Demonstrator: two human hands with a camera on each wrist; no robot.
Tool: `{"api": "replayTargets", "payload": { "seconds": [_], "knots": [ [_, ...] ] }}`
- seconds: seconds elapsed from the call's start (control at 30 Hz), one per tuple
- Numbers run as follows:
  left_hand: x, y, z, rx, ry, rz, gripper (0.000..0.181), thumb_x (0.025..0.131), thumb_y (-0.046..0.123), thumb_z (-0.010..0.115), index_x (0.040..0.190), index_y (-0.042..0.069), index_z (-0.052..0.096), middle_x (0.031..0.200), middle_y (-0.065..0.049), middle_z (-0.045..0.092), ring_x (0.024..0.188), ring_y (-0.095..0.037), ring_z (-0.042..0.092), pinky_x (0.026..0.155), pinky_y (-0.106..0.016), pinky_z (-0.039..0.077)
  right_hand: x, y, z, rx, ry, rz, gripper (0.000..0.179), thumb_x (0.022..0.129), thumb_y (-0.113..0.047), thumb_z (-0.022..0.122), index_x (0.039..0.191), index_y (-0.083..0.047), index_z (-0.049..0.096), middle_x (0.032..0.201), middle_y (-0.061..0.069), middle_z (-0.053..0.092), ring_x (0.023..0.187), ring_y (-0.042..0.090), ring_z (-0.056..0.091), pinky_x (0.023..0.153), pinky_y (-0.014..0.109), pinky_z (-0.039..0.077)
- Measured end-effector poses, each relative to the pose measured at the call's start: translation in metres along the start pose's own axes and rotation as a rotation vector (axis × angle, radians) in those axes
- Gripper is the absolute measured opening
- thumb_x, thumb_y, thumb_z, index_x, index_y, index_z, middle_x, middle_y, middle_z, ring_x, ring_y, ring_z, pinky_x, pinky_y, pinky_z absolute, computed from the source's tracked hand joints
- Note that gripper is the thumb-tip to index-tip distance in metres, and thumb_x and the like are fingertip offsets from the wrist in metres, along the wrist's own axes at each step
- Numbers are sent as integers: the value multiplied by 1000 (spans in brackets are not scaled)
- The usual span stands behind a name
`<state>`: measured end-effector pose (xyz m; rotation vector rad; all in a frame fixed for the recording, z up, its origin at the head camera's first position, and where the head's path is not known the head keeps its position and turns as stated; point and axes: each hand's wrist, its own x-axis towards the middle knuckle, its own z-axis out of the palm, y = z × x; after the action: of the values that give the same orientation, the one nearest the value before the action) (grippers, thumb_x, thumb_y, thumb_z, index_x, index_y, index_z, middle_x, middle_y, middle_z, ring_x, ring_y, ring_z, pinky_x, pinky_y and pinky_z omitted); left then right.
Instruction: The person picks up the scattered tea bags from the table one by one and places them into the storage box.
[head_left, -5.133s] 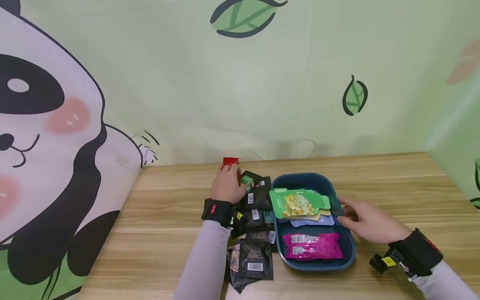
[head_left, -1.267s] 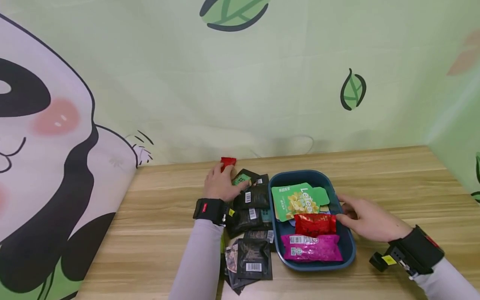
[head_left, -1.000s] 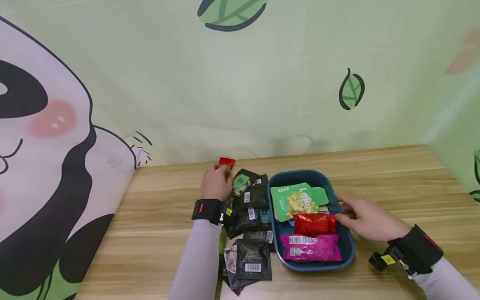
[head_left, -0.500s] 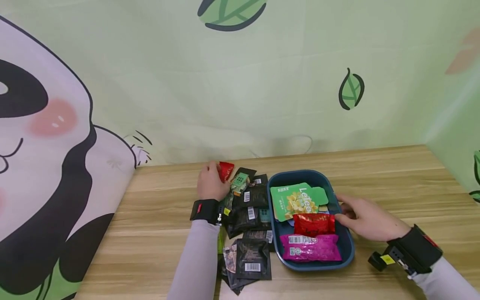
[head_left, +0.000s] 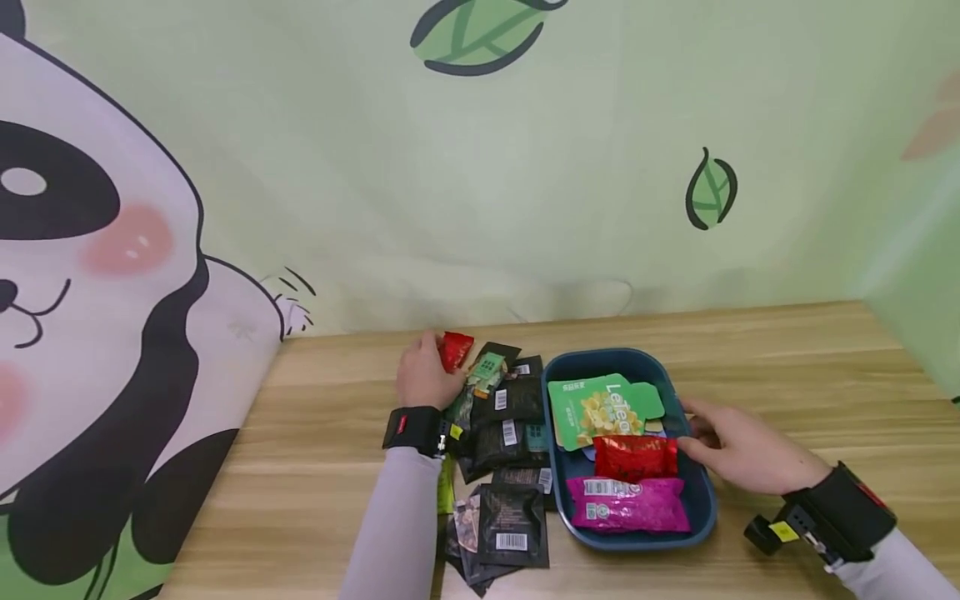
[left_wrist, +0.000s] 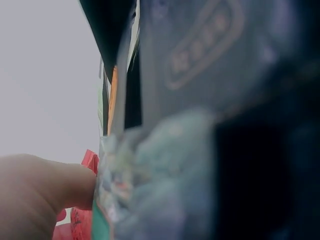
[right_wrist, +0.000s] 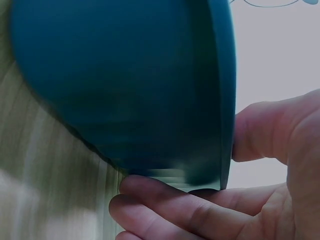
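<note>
My left hand (head_left: 427,372) reaches to the far end of the packet pile and holds a small red packet (head_left: 456,351) between thumb and fingers. In the left wrist view the thumb (left_wrist: 75,185) lies against the pile, with red wrapper (left_wrist: 82,222) showing behind it. My right hand (head_left: 750,446) grips the right rim of a dark blue plastic basket (head_left: 705,521), thumb at the rim and fingers against the outer wall (right_wrist: 125,100). Inside the basket lie a green LeTeo packet (head_left: 592,408), another red packet (head_left: 636,458) and a magenta packet (head_left: 630,505).
Left of the basket, several black packets (head_left: 513,521) overlap in a loose pile. A green-and-black packet (head_left: 489,368) lies at its far end, and a yellow-green one (head_left: 446,487) shows beside my left forearm. A printed cloth backdrop (head_left: 525,208) rises behind the wooden table (head_left: 315,467).
Since the oldest frame a red packet has come into the basket and the green one has turned. Lately my left hand has drawn another red packet slightly nearer. The right hand stays at the rim.
</note>
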<state>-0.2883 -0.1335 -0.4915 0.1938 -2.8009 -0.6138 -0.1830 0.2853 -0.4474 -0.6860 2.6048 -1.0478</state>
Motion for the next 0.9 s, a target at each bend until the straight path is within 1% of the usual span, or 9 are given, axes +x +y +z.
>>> {"api": "replayTargets", "payload": {
  "seconds": [0.17,0.33,0.43,0.53,0.6,0.63,0.73,0.83,0.9],
  "knots": [
    [-2,1,-3,-4,4,1,59,75,29,76,127,9,57,118,-13,64,103,-31,58,89,-44,48,-1,0,2,37,-22,21,72,96,-38,59,148,9,39,118,11,68,103,17,66,79,26,52],
    [0,2,-8,-1,10,17,58,76,31,75,127,9,57,118,-12,64,101,-30,59,87,-43,49,-1,-1,1,34,-14,28,71,97,-37,58,148,8,39,119,12,68,104,18,66,80,27,52],
    [-1,4,-12,2,24,27,58,76,30,74,127,9,57,115,-12,65,97,-30,60,84,-42,50,1,0,1,22,-14,27,69,97,-36,58,147,8,41,117,11,69,102,17,66,78,26,52],
    [-3,10,-22,-14,41,56,56,77,29,73,127,8,58,113,-12,66,94,-29,61,80,-41,51,1,1,1,14,-20,25,68,97,-35,59,147,8,41,117,10,69,101,16,66,78,26,52],
    [-4,17,-31,-27,57,105,56,77,29,73,127,7,59,112,-11,66,92,-28,61,78,-40,51,0,1,1,7,-20,26,69,97,-35,59,147,8,41,117,10,69,101,16,66,78,26,52],
    [-6,22,-36,-33,62,140,56,77,28,73,127,7,60,112,-10,66,92,-27,61,77,-40,52,-1,2,0,4,-17,26,68,97,-35,59,147,8,41,117,10,69,102,17,66,79,27,52],
    [-12,40,-53,-49,65,268,57,76,27,72,128,7,61,113,-9,65,93,-25,61,77,-38,52,-1,1,-1,2,-12,28,69,97,-36,58,147,8,41,119,12,68,104,19,66,80,28,52],
    [-22,60,-66,-78,36,399,57,76,25,72,129,7,63,114,-8,65,94,-22,60,76,-35,53,-1,1,0,0,-7,28,69,97,-37,58,147,8,41,118,11,68,103,18,66,80,28,52],
    [-30,71,-72,-105,0,469,56,77,24,72,130,7,63,116,-6,64,93,-19,59,76,-32,52,-1,2,2,-4,-12,25,70,97,-37,58,147,9,41,117,11,69,103,18,66,79,27,52]
  ]
}}
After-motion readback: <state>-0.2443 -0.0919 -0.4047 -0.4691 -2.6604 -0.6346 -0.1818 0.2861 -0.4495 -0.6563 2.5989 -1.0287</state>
